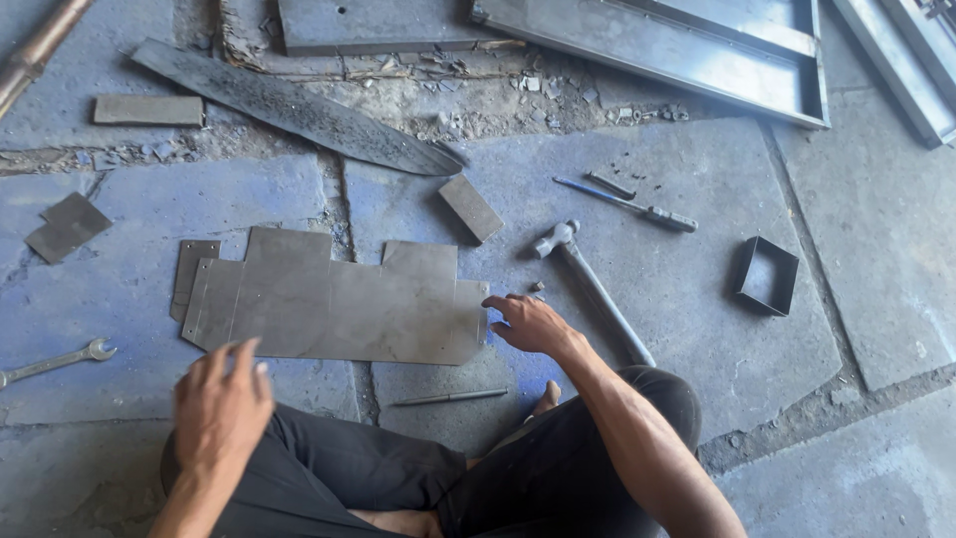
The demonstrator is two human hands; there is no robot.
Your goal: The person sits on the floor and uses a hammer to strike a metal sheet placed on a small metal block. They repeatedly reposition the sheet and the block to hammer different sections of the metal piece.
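Observation:
A flat cut sheet of grey metal (pixel 339 304) with tabs along its edges lies on the stone floor in front of my crossed legs. My right hand (pixel 530 323) rests at the sheet's right edge, fingers apart and touching its corner. My left hand (pixel 221 406) hovers blurred above the sheet's near left edge, fingers spread, holding nothing. A hammer (pixel 593 287) lies just right of my right hand, head pointing away. A thin metal rod (pixel 450 397) lies on the floor near my knee.
A spanner (pixel 58 361) lies at the far left. A small open square metal box (pixel 767 275) sits at the right. A screwdriver-like tool (pixel 627 204), a small metal block (pixel 471 208), scrap plates (pixel 67 226) and a long dark strip (pixel 299 108) lie farther off. Large metal frames (pixel 697 50) lie at the top.

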